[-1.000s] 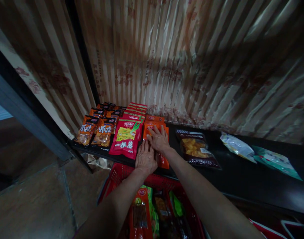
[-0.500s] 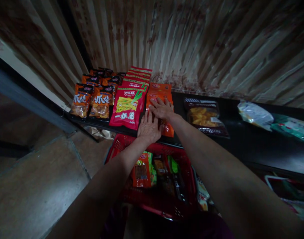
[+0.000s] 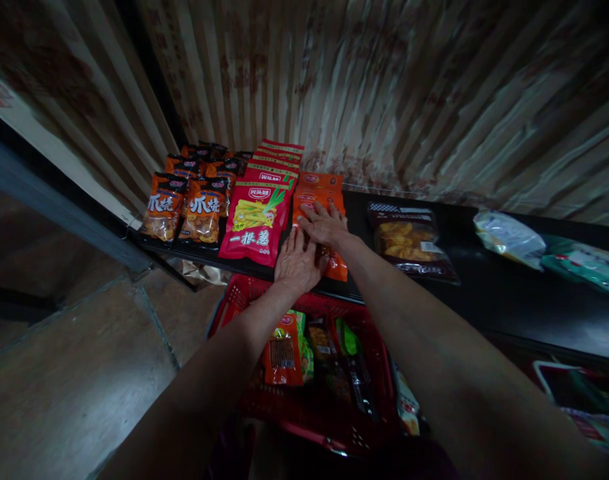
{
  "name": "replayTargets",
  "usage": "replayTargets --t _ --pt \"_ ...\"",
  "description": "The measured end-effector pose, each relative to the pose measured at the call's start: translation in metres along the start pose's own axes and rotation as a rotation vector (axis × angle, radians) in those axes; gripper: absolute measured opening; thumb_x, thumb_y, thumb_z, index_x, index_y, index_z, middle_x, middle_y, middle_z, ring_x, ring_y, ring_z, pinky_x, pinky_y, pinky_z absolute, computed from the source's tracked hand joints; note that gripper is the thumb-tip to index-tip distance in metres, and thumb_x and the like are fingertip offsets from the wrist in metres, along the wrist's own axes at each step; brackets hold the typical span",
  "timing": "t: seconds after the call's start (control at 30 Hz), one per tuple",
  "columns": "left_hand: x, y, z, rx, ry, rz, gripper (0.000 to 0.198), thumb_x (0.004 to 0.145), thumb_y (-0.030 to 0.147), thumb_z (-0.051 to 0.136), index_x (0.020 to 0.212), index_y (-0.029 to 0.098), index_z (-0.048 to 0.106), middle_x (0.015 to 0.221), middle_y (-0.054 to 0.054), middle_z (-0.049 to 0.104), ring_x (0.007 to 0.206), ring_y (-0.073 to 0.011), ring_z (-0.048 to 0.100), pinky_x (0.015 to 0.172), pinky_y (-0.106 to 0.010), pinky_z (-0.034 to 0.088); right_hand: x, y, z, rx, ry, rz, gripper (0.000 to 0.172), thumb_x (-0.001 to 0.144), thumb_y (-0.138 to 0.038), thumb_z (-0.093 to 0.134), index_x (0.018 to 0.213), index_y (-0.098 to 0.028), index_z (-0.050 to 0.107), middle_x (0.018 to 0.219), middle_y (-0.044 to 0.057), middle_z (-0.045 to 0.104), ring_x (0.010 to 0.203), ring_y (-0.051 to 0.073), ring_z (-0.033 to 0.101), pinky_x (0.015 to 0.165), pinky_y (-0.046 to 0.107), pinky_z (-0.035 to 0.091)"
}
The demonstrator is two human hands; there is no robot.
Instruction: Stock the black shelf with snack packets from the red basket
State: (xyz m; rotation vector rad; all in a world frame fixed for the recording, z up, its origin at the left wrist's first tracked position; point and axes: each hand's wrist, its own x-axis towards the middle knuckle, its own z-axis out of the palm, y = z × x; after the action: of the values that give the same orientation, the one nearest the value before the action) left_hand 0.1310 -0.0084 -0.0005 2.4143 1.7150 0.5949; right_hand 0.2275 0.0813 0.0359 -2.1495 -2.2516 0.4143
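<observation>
Two bare hands were down on the shelf in the head view; the left hand (image 3: 298, 261) lay palm down, fingers long and nearly together, and the right hand (image 3: 326, 223) stretched just beyond it, fingers straight and slightly spread; both rested on the stacked shiny orange plastic packets (image 3: 318, 181), neither closed round anything that showed, though the undersides were hidden! The orange packets sat right beside the overlapping row of flat red plastic packets (image 3: 254, 223); the work looked part done, with that red row and the puffy orange-and-black bags (image 3: 202, 210) neatly ranked, and the orange stack seemingly still in hand; packets remained in the red plastic basket (image 3: 304, 420) below, one orange packet (image 3: 283, 357) on top among green and dark ones.

Further right along the glossy black shelf (image 3: 484, 300) lay a dark-brown bag with a clear window (image 3: 407, 241), well apart from white and green packets; behind rose a striped, rippled beige wall covering (image 3: 334, 100); dim light gleamed off brown floor tiles (image 3: 74, 360).
</observation>
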Motion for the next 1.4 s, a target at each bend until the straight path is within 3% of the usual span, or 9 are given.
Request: replayTargets --t 0.27,0.5,1.03,1.3,1.4 --pt "0.000 0.003 0.000 -0.010 0.041 0.002 0.062 0.087 0.043 0.043 0.139 0.012 0.032 0.148 -0.020 0.029 0.138 -0.0320 0.024 0.108 -0.045 0.028 -0.005 -0.004 -0.005 -0.002 0.013 0.024 0.057 0.088 -0.058 0.024 0.142 -0.038 0.029 0.154 -0.002 0.020 0.141 0.034 0.008 0.109 0.051 0.012" --pt "0.000 0.003 -0.001 -0.050 0.087 -0.012 0.060 0.088 0.044 0.040 0.140 0.015 0.031 0.148 -0.015 0.031 0.138 -0.0294 0.024 0.108 -0.044 0.030 0.001 -0.005 -0.006 -0.021 0.036 0.052 0.055 0.088 -0.057 0.026 0.139 -0.039 0.034 0.152 -0.003 0.026 0.139 0.034 0.015 0.108 0.051 0.016" --pt "-0.002 0.004 0.000 -0.055 0.115 -0.017 0.051 0.088 0.041 0.040 0.133 0.015 0.043 0.143 -0.016 0.039 0.136 -0.0285 0.028 0.110 -0.045 0.027 -0.003 -0.008 0.000 -0.011 0.092 0.081 0.055 0.089 -0.054 0.025 0.142 -0.037 0.029 0.154 0.000 0.023 0.140 0.034 0.011 0.109 0.053 0.012" --pt "0.000 0.006 -0.001 -0.040 0.090 -0.036 0.055 0.088 0.040 0.039 0.137 0.014 0.037 0.144 -0.017 0.037 0.136 -0.0299 0.029 0.108 -0.046 0.030 0.001 -0.007 -0.001 0.017 0.096 0.073 0.057 0.089 -0.056 0.025 0.142 -0.036 0.029 0.154 -0.001 0.022 0.141 0.032 0.009 0.110 0.053 0.010" --pt "0.001 0.007 0.001 -0.042 0.093 -0.050 0.057 0.088 0.040 0.040 0.140 0.016 0.033 0.147 -0.015 0.034 0.136 -0.0304 0.029 0.108 -0.046 0.029 -0.017 -0.011 -0.008 0.120 0.225 0.027 0.057 0.091 -0.054 0.022 0.142 -0.030 0.034 0.153 -0.001 0.024 0.142 0.029 0.005 0.112 0.051 0.008"
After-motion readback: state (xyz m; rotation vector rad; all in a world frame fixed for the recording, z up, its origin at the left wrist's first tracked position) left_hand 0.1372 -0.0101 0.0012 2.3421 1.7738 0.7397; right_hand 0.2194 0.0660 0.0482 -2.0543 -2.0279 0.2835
